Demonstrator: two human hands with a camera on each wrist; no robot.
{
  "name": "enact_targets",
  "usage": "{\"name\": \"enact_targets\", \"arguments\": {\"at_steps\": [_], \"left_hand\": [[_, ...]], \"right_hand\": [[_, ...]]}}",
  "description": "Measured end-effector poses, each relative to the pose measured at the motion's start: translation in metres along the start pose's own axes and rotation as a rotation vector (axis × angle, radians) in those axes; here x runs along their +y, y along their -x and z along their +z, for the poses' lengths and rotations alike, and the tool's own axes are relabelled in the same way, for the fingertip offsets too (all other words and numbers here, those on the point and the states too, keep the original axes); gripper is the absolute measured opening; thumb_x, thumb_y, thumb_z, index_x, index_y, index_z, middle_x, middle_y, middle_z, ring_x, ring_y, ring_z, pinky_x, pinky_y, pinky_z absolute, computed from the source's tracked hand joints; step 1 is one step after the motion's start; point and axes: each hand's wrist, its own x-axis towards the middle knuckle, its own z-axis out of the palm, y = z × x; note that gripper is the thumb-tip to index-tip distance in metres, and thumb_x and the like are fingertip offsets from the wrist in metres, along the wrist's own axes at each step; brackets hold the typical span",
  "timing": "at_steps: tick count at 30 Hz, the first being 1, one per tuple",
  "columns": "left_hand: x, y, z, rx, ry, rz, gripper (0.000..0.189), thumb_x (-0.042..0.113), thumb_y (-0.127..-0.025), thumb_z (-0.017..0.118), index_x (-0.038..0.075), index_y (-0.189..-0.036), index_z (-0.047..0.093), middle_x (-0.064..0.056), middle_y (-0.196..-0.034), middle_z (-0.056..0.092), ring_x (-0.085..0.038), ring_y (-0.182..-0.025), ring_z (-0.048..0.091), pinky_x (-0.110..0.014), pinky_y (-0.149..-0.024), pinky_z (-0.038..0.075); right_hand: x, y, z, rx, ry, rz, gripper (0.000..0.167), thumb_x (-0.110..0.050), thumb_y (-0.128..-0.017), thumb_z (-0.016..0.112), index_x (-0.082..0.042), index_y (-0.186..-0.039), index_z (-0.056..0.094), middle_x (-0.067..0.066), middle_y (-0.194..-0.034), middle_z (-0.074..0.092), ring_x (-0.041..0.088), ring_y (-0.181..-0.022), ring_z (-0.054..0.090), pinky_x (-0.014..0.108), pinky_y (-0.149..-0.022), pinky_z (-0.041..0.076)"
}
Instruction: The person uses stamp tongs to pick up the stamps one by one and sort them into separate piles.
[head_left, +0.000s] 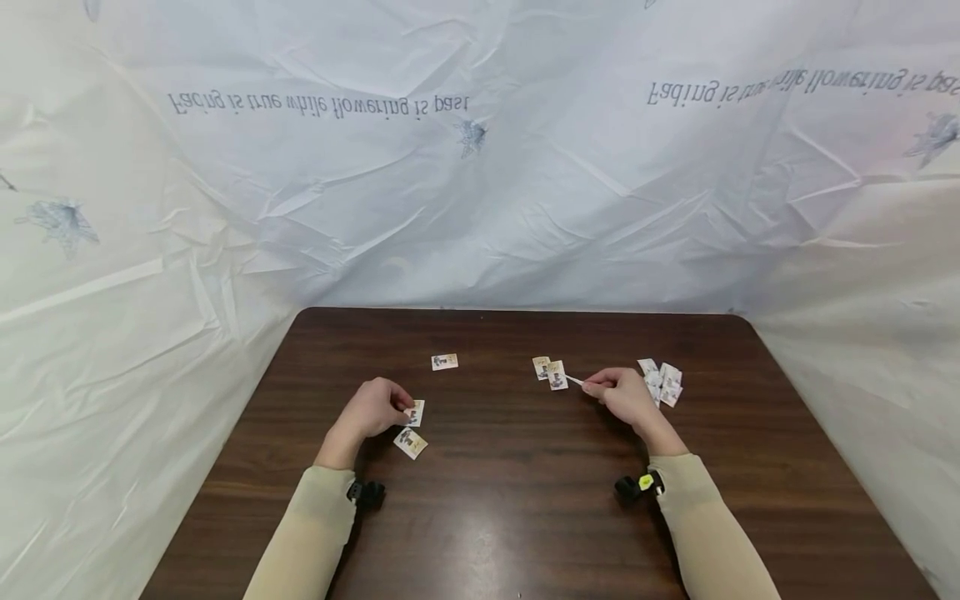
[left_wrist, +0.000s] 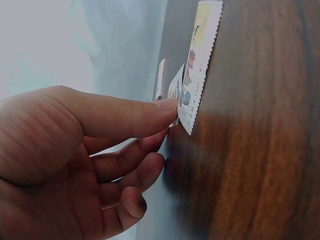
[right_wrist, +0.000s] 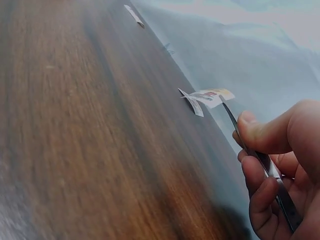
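Observation:
My left hand (head_left: pixel 373 407) pinches the edge of a postage stamp (head_left: pixel 417 412) between thumb and fingers, low over the table. Just nearer lies another stamp (head_left: pixel 411 444), its perforated edge plain in the left wrist view. My right hand (head_left: pixel 624 393) holds metal tweezers (right_wrist: pixel 264 159). Their tips meet a slightly curved stamp (right_wrist: pixel 216 96), which is raised at one side and overlaps another stamp (head_left: pixel 540 367). Beside the right hand lies a loose pile of stamps (head_left: pixel 670 383), partly hidden by that hand.
A single stamp (head_left: pixel 444 362) lies farther back on the dark wooden table (head_left: pixel 480 467). White printed sheeting (head_left: pixel 480 217) hangs behind the table and along its sides. Each wrist wears a small black camera, the left one (head_left: pixel 367 494) close above the tabletop.

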Motion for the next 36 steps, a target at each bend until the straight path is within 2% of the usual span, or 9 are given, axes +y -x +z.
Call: {"name": "enact_targets", "arguments": {"at_steps": [7,15,23,29,36], "left_hand": [[0.0,-0.002,0.0,-0.012,0.017,-0.006,0.013,0.001,-0.085,0.086,0.006,-0.096,0.082,0.0,-0.088,0.072,-0.017,-0.082,0.065,-0.042,-0.08,0.056],[0.001,-0.002,-0.002,-0.011,0.022,-0.013,0.013,0.002,-0.085,0.086,0.007,-0.097,0.082,0.001,-0.089,0.072,-0.016,-0.082,0.064,-0.041,-0.081,0.055],[0.0,-0.002,-0.002,-0.01,0.019,-0.017,0.013,0.002,-0.085,0.087,0.007,-0.096,0.082,0.001,-0.088,0.072,-0.016,-0.082,0.064,-0.042,-0.082,0.055],[-0.001,-0.001,-0.001,-0.014,0.023,-0.023,0.013,0.002,-0.086,0.086,0.007,-0.097,0.082,0.0,-0.089,0.072,-0.017,-0.082,0.064,-0.042,-0.082,0.055],[-0.001,0.001,0.0,-0.015,0.029,-0.015,0.013,0.002,-0.085,0.086,0.007,-0.097,0.082,0.001,-0.088,0.071,-0.016,-0.082,0.063,-0.041,-0.08,0.055]], "right_hand": [[-0.002,-0.001,-0.003,0.018,0.027,0.016,0.025,-0.023,-0.103,0.073,0.0,-0.108,0.079,0.008,-0.084,0.069,0.021,-0.073,0.058,0.036,-0.066,0.046],[-0.005,-0.004,-0.004,0.043,-0.039,0.087,0.025,-0.02,-0.105,0.069,0.003,-0.112,0.079,0.014,-0.108,0.074,0.022,-0.087,0.067,0.033,-0.074,0.053],[-0.006,-0.008,-0.001,0.052,-0.094,0.142,0.028,-0.019,-0.105,0.068,0.005,-0.118,0.077,0.02,-0.12,0.071,0.028,-0.095,0.068,0.035,-0.079,0.054],[-0.006,-0.009,0.003,0.046,-0.119,0.157,0.029,-0.02,-0.105,0.069,0.005,-0.118,0.076,0.02,-0.119,0.071,0.028,-0.094,0.069,0.035,-0.079,0.055],[-0.006,-0.007,0.007,0.054,-0.089,0.177,0.029,-0.022,-0.106,0.068,0.003,-0.117,0.077,0.02,-0.121,0.07,0.028,-0.097,0.069,0.039,-0.081,0.055]]}}
